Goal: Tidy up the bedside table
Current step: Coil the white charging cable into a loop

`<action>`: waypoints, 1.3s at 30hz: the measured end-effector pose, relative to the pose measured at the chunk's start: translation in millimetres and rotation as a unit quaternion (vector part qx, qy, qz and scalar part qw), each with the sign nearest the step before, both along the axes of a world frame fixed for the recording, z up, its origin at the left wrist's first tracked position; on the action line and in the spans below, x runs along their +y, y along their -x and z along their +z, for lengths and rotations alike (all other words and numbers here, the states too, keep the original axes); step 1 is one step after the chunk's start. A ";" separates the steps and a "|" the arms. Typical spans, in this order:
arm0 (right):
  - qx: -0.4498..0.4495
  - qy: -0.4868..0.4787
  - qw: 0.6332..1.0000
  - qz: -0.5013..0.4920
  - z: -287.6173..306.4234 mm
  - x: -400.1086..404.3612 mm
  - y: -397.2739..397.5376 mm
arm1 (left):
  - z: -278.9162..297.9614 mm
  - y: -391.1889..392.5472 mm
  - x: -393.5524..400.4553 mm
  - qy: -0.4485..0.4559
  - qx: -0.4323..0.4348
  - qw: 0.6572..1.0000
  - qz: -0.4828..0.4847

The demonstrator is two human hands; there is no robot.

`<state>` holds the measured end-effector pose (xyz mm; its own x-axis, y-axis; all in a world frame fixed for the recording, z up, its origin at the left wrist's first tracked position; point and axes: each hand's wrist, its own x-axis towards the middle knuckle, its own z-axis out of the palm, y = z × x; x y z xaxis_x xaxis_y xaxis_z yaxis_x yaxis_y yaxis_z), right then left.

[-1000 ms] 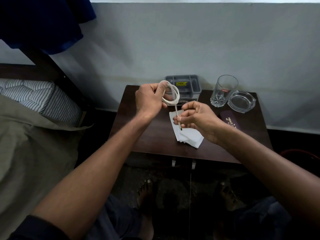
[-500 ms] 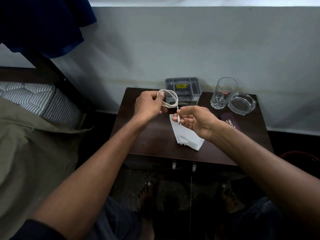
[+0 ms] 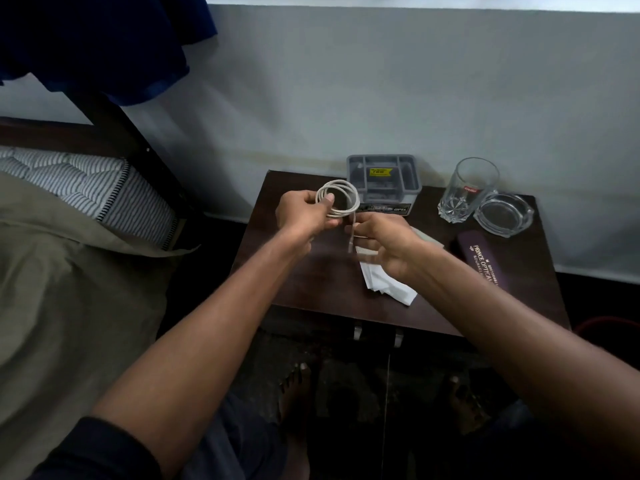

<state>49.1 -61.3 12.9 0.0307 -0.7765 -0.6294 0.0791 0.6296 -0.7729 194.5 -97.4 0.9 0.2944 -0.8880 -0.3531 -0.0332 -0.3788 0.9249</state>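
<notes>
Cable [image 3: 337,202] is the thing being tidied right now: a thin white lead, wound into a small coil that the left hand [image 3: 304,213] is pinching by its near side, thumb over fingers, in the air above the back-left part of the worktop [image 3: 304,271]. A second ago the coil was standing higher, with a longer loose tail running down to the right hand; now the coil is sitting lower and rounder, and only a short tail with its plug end is hanging from it. The right hand [image 3: 388,244] is moving in close beside the left, its fingers loosely curled around that tail; blur is hiding whether they are actually gripping it. That suggests the winding is nearly finished and the cable is close to being ready to put away. Under the right hand, folded white papers [image 3: 388,285] are lying near the front edge. A grey organiser box [image 3: 382,181] is standing at the back edge, with a drinking glass [image 3: 467,192] and a glass ashtray [image 3: 504,214] towards the back-right corner and a dark purple case [image 3: 485,261] along the right edge.
</notes>
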 end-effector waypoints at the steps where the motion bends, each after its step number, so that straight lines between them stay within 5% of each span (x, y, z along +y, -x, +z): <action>1: -0.003 -0.011 1.000 0.001 0.3 -2.2 -4.4 | -2.7 -2.8 -2.6 -0.007 0.000 1.000 0.011; 6: -0.084 -0.020 0.986 -0.140 -4.6 -16.7 -29.8 | -15.2 -17.3 -18.2 -0.042 -0.049 0.997 0.051; 10: -0.063 0.004 0.974 -0.217 -9.6 -28.8 -48.3 | -22.4 -17.1 -24.5 -0.060 -0.046 0.996 0.044; 24: -0.037 0.016 0.967 -0.250 -16.6 -37.3 -97.2 | -33.4 -14.9 -31.5 -0.052 -0.131 0.990 0.002; 30: 0.072 0.003 0.971 -0.227 -24.7 -25.9 -95.2 | -32.3 -26.7 -31.5 -0.104 -0.296 0.946 -0.084; 39: 0.020 0.012 0.972 -0.235 -21.1 -27.7 -95.0 | -14.2 -26.1 -21.8 -0.080 -0.398 0.896 -0.180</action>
